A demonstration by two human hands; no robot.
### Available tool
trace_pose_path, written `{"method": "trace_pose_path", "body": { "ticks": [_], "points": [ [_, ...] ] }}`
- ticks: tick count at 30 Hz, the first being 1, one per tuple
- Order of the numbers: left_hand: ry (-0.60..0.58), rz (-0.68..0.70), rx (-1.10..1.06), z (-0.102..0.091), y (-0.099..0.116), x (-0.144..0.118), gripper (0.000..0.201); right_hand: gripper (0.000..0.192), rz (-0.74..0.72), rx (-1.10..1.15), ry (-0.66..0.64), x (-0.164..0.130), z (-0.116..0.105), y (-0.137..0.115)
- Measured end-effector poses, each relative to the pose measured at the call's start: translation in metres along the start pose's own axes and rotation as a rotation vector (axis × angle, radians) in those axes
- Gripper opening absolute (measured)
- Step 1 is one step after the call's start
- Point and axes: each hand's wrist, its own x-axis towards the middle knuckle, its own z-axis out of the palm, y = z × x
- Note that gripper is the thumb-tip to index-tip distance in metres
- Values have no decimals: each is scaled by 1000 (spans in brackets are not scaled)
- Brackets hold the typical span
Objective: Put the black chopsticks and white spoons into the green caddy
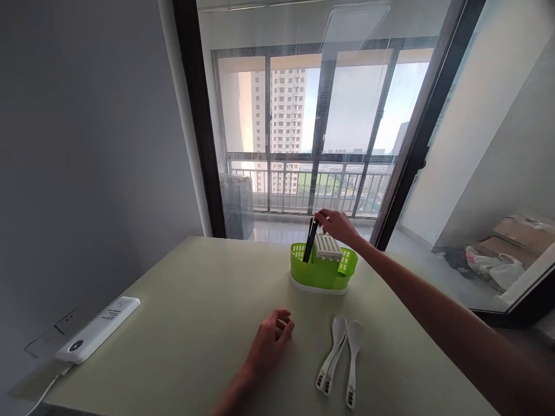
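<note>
My right hand (333, 225) pinches the upper ends of black chopsticks (309, 245). Their lower parts are inside the left compartment of a bright green utensil holder (318, 274) with lattice sides and a white base. A white slatted piece (328, 247) sits across the holder's middle, just below my right hand. Nearer to me, my left hand (273, 335) is low over the table, its fingers loosely bent and apart with nothing in them. To its right lie white spoons: two overlap (333, 352), and a single spoon (354, 346) lies beside them, handles towards me.
A pale green table (195, 323) carries everything. At its left edge, by the grey wall, a white power strip (99, 329) lies with its cord. Beyond the far edge stands a dark-framed glass door (202, 127). Cardboard boxes (520, 242) and bags are on the floor at right.
</note>
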Motion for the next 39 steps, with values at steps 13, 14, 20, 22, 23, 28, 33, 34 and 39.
{"method": "trace_pose_path", "body": {
  "ticks": [13,14,20,22,23,28,33,34,39],
  "points": [
    [-23,-28,43,-2,2,-1,37,31,82,-13,100,6,22,-3],
    [-24,-28,45,-2,3,-1,37,34,72,-8,125,6,14,-9],
    [-23,-18,63,-3,7,-1,35,39,-190,158,74,-15,-46,-67],
    [-28,-8,89,-3,9,-1,35,37,-265,183,25,-40,-58,-82],
    [-32,-1,111,-3,10,-2,34,36,-281,166,-8,-56,-62,-87],
    [-63,79,261,-3,15,-6,30,31,-241,145,-187,-148,-51,-71],
    [-106,143,379,6,21,-13,21,37,166,266,-97,-237,-9,-11],
    [-114,158,404,10,22,-14,19,39,251,291,-60,-253,1,1],
    [-152,182,484,32,33,-18,16,44,540,337,33,-319,31,37]
  ]
}}
